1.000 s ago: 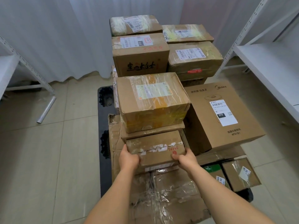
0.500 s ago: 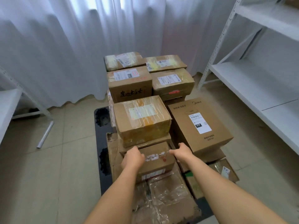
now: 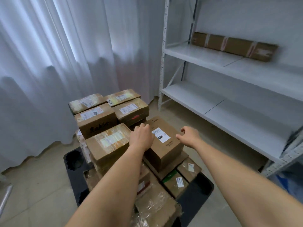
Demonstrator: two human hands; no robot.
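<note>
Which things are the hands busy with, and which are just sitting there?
In the job: left hand, right hand, the big labelled box they reach for.
Just sitting: taped box beside it, long box up on the white shelf rack, curtain.

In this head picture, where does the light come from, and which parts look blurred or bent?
Head view: soft daylight comes through the white pleated curtain, so shadows are weak; the long brown cardboard parcel on the white metal shelf rack is smeared by blur; the rack's upright leans, likely wide-angle distortion; the brown cardboard box with a white label is fairly sharp.
</note>
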